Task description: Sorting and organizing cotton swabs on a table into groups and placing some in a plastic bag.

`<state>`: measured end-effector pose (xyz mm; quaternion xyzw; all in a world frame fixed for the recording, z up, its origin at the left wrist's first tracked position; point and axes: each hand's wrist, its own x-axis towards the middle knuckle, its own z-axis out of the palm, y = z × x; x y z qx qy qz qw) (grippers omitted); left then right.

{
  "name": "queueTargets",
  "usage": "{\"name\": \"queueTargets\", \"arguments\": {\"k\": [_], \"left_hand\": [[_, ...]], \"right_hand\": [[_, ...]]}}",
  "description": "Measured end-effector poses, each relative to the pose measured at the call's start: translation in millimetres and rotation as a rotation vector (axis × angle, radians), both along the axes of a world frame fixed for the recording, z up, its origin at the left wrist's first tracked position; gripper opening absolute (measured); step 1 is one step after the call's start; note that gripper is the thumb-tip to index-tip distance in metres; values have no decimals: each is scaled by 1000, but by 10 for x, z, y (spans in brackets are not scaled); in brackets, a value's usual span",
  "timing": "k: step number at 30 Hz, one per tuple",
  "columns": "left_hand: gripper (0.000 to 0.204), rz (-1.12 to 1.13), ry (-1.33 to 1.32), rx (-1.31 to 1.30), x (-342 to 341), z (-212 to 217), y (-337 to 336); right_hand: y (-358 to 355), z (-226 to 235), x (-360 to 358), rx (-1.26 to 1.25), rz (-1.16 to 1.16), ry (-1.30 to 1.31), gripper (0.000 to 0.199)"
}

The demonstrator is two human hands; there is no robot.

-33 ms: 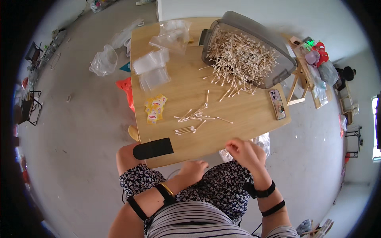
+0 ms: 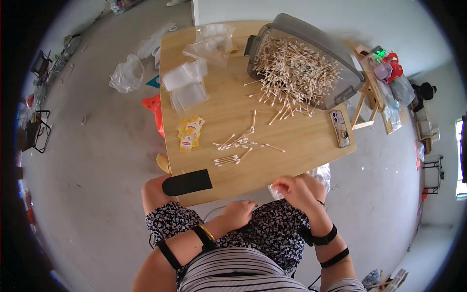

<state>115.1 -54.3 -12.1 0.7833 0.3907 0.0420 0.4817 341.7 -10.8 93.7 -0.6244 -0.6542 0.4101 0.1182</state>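
Two hands, both yours. Left hand [image 2: 237,214] lies over your lap, fingers loosely curled; right hand [image 2: 294,191] is over your right thigh, fingers bent inward. You can't tell whether either grips anything.

Counts: one translucent grey plastic bin [image 2: 321,35], tipped on its side; one phone in a patterned case [image 2: 339,128]; one flat black sheet with a rounded end [image 2: 187,182]. Small yellow-and-white printed cards [image 2: 190,132]: several, overlapping, no sure count. White-tipped wooden cotton swabs: one loose scatter [image 2: 238,141], one tidier row [image 2: 226,159], plus the bin's heap [image 2: 296,70], too many to count.

Positions: the scatter and row lie on the pale wood table [image 2: 228,102], ahead of your left hand and apart from it, forward-left of your right. Black sheet near, forward-left of your left hand; cards farther that way. Bin well ahead of your right hand, heap spilling toward you; phone forward-right of it. Crumpled clear plastic [image 2: 322,174] just beside your right hand.
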Motion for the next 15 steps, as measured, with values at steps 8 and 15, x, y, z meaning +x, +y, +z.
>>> {"name": "queueTargets", "arguments": {"k": [8, 15], "left_hand": [[54, -341, 18, -265, 41, -494, -341], [52, -473, 133, -197, 25, -623, -423]], "right_hand": [[-448, -837, 13, -339, 583, -497, 26], [-464, -1137, 13, -333, 673, -474, 32]]}}
